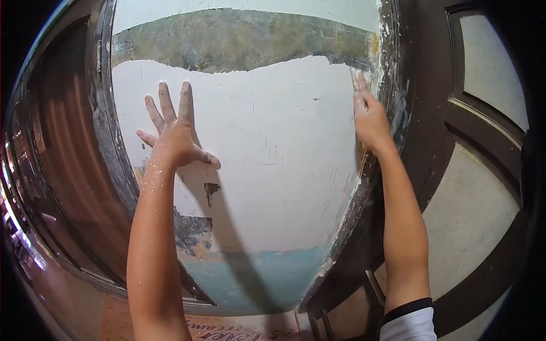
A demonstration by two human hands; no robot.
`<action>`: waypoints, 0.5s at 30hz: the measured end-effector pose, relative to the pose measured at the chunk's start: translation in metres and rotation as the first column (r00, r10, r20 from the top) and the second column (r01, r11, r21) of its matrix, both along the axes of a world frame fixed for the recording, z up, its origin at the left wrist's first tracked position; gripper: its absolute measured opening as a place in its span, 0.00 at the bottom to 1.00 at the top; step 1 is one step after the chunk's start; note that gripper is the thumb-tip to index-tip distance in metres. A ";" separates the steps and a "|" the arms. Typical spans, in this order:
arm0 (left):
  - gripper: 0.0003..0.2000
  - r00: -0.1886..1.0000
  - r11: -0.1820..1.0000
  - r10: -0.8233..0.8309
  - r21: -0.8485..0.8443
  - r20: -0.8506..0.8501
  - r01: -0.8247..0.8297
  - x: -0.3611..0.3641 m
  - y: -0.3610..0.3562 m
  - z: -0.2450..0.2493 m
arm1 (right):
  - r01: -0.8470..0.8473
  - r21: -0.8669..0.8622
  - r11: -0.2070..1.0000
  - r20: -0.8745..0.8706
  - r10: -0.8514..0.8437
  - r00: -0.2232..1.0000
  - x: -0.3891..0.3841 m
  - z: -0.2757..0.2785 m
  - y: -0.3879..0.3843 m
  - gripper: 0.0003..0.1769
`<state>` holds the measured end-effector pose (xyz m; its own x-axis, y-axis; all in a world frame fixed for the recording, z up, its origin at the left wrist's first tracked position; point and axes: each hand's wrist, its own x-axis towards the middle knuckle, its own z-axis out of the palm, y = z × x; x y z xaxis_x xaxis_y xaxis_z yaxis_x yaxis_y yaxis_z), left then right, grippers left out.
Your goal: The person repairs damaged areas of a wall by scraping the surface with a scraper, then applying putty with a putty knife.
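Observation:
My left hand (176, 139) lies against the white-coated wall panel (273, 148), its fingers spread wide and dusted with white powder. White specks dot the left forearm. At the panel's upper right edge, my right hand (371, 116) is closed, with its whitened fingertips bunched near the dark frame (392, 62). Whatever those fingers hold, if anything, is hidden and slightly blurred. Above both hands runs a bare grey-green band (227, 42) with a ragged lower border. Small scratches and a dark chipped patch (211, 190) mark the white coat below the left hand.
A dark brown panelled door (480, 119) stands at the right, and dark wooden slatted woodwork (68, 131) at the left. Pale blue paint (256, 275) covers the panel's foot. Printed brown cardboard (227, 328) lies on the floor below.

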<state>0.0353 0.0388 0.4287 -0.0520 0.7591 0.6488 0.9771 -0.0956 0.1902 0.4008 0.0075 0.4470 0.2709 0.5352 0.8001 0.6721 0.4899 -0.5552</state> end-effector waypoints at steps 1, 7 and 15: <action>0.94 1.000 1.000 0.000 -0.003 -0.005 0.000 0.000 0.000 -0.001 | -0.020 -0.070 0.997 -0.073 0.015 0.997 -0.003 0.005 -0.003 0.25; 0.94 1.000 1.000 -0.003 -0.015 0.002 0.003 0.001 -0.003 -0.001 | 0.028 -0.001 1.000 0.051 -0.028 0.998 -0.006 0.007 -0.007 0.26; 0.90 0.999 0.998 0.025 -0.058 0.046 -0.023 0.006 -0.014 0.005 | 0.066 0.036 0.997 0.144 -0.071 0.987 0.013 -0.013 0.025 0.25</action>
